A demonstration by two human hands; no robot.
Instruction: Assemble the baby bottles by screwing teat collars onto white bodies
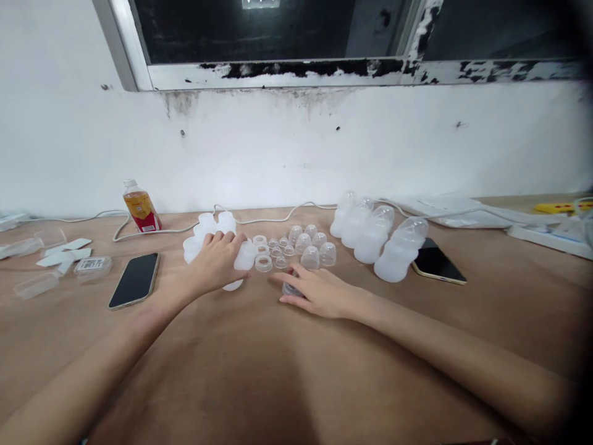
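Note:
My left hand (217, 258) is closed around a white bottle body (244, 254) at the right side of a cluster of similar white bodies (191, 248). My right hand (315, 289) reaches over a small clear part (290, 289) on the table, its fingers curled around it. Between and behind the hands lie white rings (264, 264), small clear nipples (280, 262) and several clear domed caps (311, 256). Capped white bottles (393, 262) stand in a group to the right.
A phone (134, 280) lies at left, another phone (438, 262) beside the capped bottles. A drink bottle (141, 207) stands near the wall by a white cable (278, 220). Clear plastic boxes (93, 266) are far left, a power strip (551, 240) far right.

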